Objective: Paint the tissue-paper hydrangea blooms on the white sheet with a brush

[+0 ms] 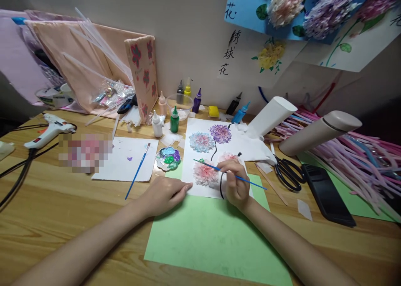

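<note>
My right hand (pixel 235 182) pinches a thin blue paintbrush (pixel 247 181), its green-loaded tip beside a pink paper flower (pixel 204 174) on a white sheet (pixel 233 146). A blue flower (pixel 201 141) and a purple flower (pixel 220 133) sit higher on that sheet, with black stems drawn. My left hand (pixel 166 194) lies flat with fingers stretched, its fingertips on the sheet's lower left corner. The white sheet rests on a green paper (pixel 213 236). A flower-shaped paint palette (pixel 168 158) with green, blue and purple paint lies just left of the sheet.
A second blue brush (pixel 138 171) lies on a white paper (pixel 125 160) at left. Paint bottles (pixel 174 119) stand behind. A glue gun (pixel 50 131) is far left; scissors (pixel 288 173), a black phone (pixel 327 194), a pink flask (pixel 319 132) and coloured strips (pixel 360 152) are right.
</note>
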The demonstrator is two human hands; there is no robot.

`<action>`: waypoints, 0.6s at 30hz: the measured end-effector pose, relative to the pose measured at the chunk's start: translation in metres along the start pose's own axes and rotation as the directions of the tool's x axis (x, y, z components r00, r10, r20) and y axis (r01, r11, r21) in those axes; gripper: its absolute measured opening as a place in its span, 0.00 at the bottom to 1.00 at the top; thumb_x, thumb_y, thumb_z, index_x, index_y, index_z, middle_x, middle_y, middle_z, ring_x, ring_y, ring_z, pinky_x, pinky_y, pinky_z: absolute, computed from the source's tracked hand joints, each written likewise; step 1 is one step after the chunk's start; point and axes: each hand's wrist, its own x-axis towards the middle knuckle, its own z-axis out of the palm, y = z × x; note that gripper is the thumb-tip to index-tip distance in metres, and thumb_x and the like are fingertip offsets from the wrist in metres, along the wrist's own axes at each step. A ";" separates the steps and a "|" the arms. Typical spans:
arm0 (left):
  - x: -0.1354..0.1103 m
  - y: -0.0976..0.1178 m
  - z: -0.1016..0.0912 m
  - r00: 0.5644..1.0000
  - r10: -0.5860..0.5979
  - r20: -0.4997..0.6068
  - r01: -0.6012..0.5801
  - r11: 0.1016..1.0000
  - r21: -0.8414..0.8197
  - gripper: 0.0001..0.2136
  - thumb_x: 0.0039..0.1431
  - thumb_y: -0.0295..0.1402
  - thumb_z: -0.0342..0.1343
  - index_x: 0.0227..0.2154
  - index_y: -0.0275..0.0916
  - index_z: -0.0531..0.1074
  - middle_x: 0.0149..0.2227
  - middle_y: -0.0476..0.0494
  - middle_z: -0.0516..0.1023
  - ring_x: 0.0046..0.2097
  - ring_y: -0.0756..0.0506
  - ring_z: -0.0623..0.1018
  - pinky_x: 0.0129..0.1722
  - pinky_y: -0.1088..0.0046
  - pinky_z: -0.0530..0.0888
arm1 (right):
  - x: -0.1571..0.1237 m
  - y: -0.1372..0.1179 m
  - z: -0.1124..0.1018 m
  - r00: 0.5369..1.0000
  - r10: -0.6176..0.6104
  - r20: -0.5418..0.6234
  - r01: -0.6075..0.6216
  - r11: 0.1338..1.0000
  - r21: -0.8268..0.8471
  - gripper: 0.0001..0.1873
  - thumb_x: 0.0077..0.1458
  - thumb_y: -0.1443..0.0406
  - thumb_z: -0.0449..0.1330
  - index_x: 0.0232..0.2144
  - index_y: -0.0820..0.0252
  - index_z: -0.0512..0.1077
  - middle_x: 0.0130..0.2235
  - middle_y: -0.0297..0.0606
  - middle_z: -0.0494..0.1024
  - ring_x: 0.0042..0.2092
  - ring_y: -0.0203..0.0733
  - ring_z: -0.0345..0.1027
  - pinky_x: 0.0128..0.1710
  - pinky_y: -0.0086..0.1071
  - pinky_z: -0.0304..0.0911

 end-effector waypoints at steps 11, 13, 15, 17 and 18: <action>-0.001 -0.002 0.003 0.999 0.018 -0.028 -0.017 1.000 0.026 0.16 0.65 0.31 0.43 0.23 0.36 0.70 0.24 0.48 0.76 0.26 0.50 0.72 0.27 0.75 0.59 | 0.032 -0.027 0.041 0.905 0.084 0.417 -0.044 0.993 -0.105 0.09 0.61 0.67 0.51 0.40 0.52 0.70 0.38 0.36 0.77 0.43 0.43 0.65 0.43 0.41 0.61; -0.001 -0.002 0.003 0.999 0.014 -0.034 -0.014 1.000 0.023 0.16 0.65 0.32 0.43 0.23 0.36 0.70 0.24 0.48 0.76 0.25 0.50 0.71 0.26 0.75 0.58 | 0.033 -0.025 0.040 0.910 0.093 0.403 -0.053 0.992 -0.111 0.09 0.61 0.67 0.50 0.40 0.53 0.70 0.38 0.36 0.77 0.43 0.42 0.65 0.43 0.40 0.61; -0.001 -0.003 0.003 0.999 0.011 -0.036 -0.011 1.000 0.021 0.17 0.65 0.32 0.43 0.23 0.36 0.71 0.25 0.47 0.76 0.26 0.50 0.72 0.26 0.74 0.58 | 0.034 -0.025 0.039 0.907 0.103 0.409 -0.057 0.991 -0.123 0.10 0.61 0.67 0.50 0.40 0.53 0.70 0.38 0.36 0.77 0.44 0.43 0.65 0.44 0.40 0.60; -0.001 -0.002 0.003 0.999 0.012 -0.042 -0.011 1.000 0.024 0.17 0.65 0.33 0.43 0.24 0.36 0.71 0.25 0.47 0.77 0.26 0.50 0.72 0.26 0.74 0.57 | 0.035 -0.027 0.037 0.904 0.116 0.412 -0.066 0.989 -0.133 0.10 0.61 0.66 0.50 0.39 0.53 0.71 0.38 0.36 0.77 0.43 0.43 0.66 0.44 0.41 0.60; -0.001 -0.002 0.003 0.999 0.013 -0.046 -0.011 1.000 0.027 0.17 0.65 0.33 0.43 0.24 0.37 0.71 0.25 0.48 0.77 0.26 0.50 0.72 0.25 0.73 0.57 | 0.036 -0.028 0.035 0.907 0.124 0.402 -0.076 0.988 -0.133 0.10 0.61 0.65 0.50 0.39 0.53 0.71 0.38 0.37 0.77 0.43 0.43 0.66 0.43 0.41 0.61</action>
